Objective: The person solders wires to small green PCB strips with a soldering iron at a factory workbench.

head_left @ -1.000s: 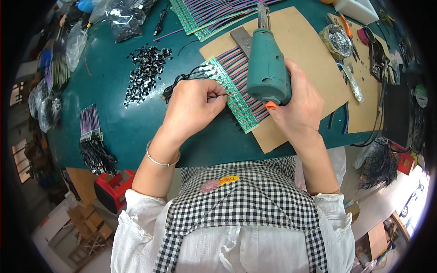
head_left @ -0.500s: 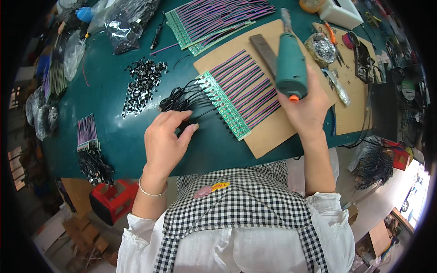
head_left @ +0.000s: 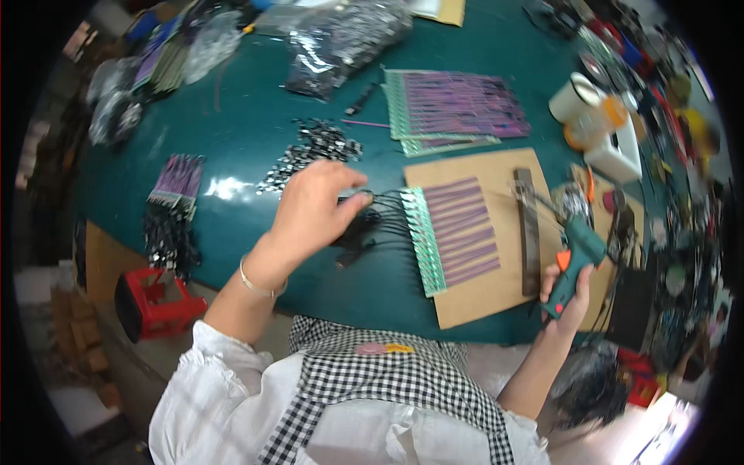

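My right hand (head_left: 572, 298) is wrapped round the handle of a green glue gun (head_left: 583, 246) with an orange trigger, its nozzle pointing up and left. My left hand (head_left: 319, 203) is curled at a bundle of black cables (head_left: 391, 211), with cable between thumb and fingers; the grip is partly hidden and blurred. The cables run to a green circuit board strip (head_left: 423, 244). From its other side, rows of purple and dark wires (head_left: 465, 229) lie across a brown cardboard sheet (head_left: 504, 172). A dark flat bar (head_left: 528, 232) rests on the cardboard beside the glue gun.
Small black parts (head_left: 310, 155) lie piled beyond my left hand. Stacked wired boards (head_left: 461, 105) and a plastic bag (head_left: 349, 43) lie at the back. A finished-looking cable bunch (head_left: 167, 225) sits at left, above a red stool (head_left: 159, 306). A white container (head_left: 616, 155) stands at right.
The view has shifted. My right hand has swung the glue gun from above the cardboard to its right edge and turned it. My left hand stays by the black cables.
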